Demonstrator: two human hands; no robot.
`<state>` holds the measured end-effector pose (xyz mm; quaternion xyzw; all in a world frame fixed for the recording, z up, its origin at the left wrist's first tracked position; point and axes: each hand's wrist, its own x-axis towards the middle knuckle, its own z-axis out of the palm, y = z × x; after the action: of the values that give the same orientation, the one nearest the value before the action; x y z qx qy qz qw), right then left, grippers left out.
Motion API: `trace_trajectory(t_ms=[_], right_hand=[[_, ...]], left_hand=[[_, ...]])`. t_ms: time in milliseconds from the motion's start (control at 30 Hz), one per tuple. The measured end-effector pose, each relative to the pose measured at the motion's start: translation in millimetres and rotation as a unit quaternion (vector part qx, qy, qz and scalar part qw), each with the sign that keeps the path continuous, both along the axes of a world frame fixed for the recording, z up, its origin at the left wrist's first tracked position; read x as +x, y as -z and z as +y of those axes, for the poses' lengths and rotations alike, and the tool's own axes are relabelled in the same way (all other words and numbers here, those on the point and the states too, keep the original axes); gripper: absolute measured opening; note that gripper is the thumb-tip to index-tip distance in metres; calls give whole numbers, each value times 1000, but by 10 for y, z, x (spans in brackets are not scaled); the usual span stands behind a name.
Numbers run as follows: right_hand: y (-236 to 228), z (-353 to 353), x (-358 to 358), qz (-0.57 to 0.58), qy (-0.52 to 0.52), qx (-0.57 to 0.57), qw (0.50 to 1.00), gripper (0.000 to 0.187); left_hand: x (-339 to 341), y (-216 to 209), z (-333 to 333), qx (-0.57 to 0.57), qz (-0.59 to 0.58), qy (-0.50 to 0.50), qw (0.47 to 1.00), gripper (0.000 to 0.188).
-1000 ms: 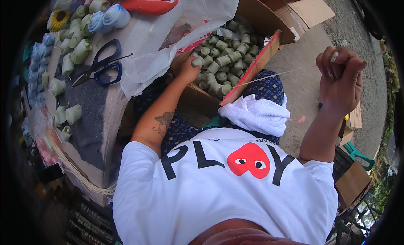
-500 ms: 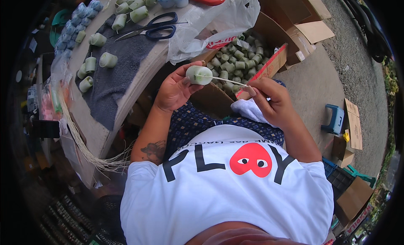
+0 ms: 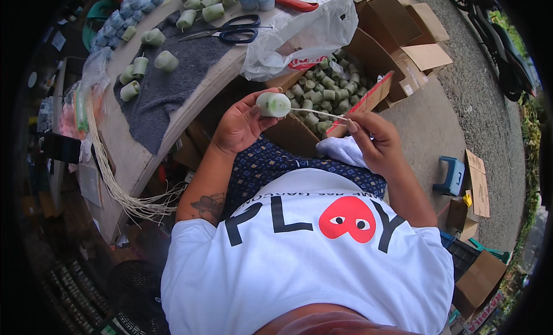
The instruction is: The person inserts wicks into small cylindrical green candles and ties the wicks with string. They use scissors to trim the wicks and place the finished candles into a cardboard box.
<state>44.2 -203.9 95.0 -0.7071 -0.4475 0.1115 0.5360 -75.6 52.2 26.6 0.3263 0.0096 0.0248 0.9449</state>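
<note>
My left hand (image 3: 242, 123) is closed around a short, pale green candle (image 3: 272, 105), its flat end turned to the right. A thin white wick (image 3: 317, 111) runs from the candle's end across to my right hand (image 3: 371, 142). There I pinch the wick between thumb and fingers, and it looks taut. Below and beyond my hands, a cardboard box (image 3: 377, 94) holds many similar green candles (image 3: 328, 95). On the table to the left, several more candles (image 3: 166, 61) lie on a dark grey cloth (image 3: 164, 105), near blue-handled scissors (image 3: 239, 31).
A bundle of long white wicks (image 3: 109, 179) hangs over the table edge (image 3: 190, 113). A plastic bag (image 3: 271, 53) and a red-handled tool (image 3: 296, 2) lie at the table's far end. A white towel (image 3: 344, 149) rests on my lap. A blue stool (image 3: 449, 175) stands right.
The view has shifted, so the table and its things appear farther right and higher. My hands keep their holds on the candle and wick; the candle has turned slightly.
</note>
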Motion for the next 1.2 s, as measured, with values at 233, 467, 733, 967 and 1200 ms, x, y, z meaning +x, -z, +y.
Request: trace_trajectory(t_ms=[233, 467, 733, 967, 1200], right_hand=[[-1, -6, -6, -10, 4, 4, 1000, 12], [26, -20, 12, -34, -9, -21, 999, 12], [-18, 41, -11, -13, -25, -67, 997, 10], [51, 112, -8, -70, -28, -65, 995, 9], [15, 121, 5, -74, -28, -74, 994, 9]], left_hand=[[-4, -18, -53, 14, -9, 1, 1000, 53], [24, -39, -71, 22, -20, 4, 1000, 48], [69, -53, -4, 77, -45, 13, 996, 42], [154, -141, -51, 88, -56, 19, 994, 44], [230, -203, -15, 106, -60, 32, 992, 48]])
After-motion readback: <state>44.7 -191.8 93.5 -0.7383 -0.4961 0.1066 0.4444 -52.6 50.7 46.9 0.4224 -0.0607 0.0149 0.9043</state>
